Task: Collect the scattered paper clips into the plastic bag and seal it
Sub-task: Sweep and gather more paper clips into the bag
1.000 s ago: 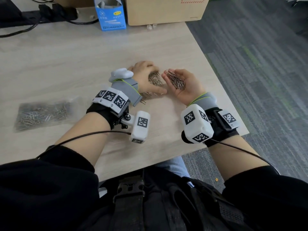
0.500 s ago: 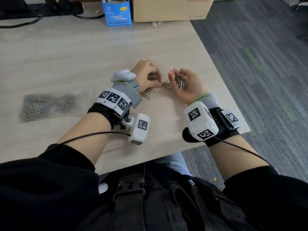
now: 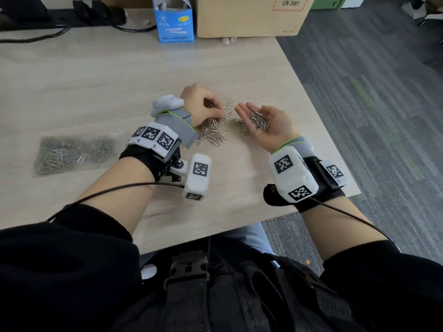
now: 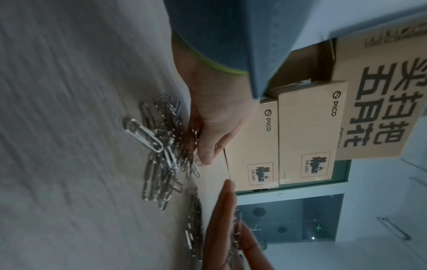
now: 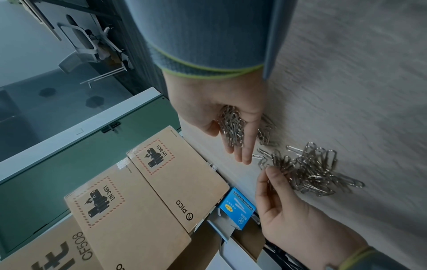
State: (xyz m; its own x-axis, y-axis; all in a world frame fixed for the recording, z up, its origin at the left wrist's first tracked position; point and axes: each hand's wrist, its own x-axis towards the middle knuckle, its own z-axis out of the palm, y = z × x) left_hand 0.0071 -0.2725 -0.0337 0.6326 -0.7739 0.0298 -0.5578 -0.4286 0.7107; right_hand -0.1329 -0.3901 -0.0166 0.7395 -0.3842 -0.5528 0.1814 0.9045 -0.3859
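Loose silver paper clips (image 3: pixel 213 134) lie in a pile on the table between my hands, also seen in the left wrist view (image 4: pixel 161 155) and the right wrist view (image 5: pixel 309 171). My left hand (image 3: pixel 203 104) is on the far side of the pile, its fingers curled round some clips (image 5: pixel 289 219). My right hand (image 3: pixel 266 125) lies palm up and flat, carrying a heap of clips (image 3: pixel 257 119) in its palm (image 5: pixel 231 126). A few more clips (image 3: pixel 241 125) lie beside its fingers. The clear plastic bag (image 3: pixel 72 153), holding many clips, lies flat far left of both hands.
A blue carton (image 3: pixel 176 22) and a cardboard box (image 3: pixel 251 15) stand at the back of the table (image 3: pixel 96 80). Black cables (image 3: pixel 96 15) run along the back left. The table's right edge (image 3: pixel 318 121) is close to my right hand.
My right hand has gone from cupped to flat, palm up. My left hand has drawn back from it to the pile, and more clips now lie spread on the table between the hands.
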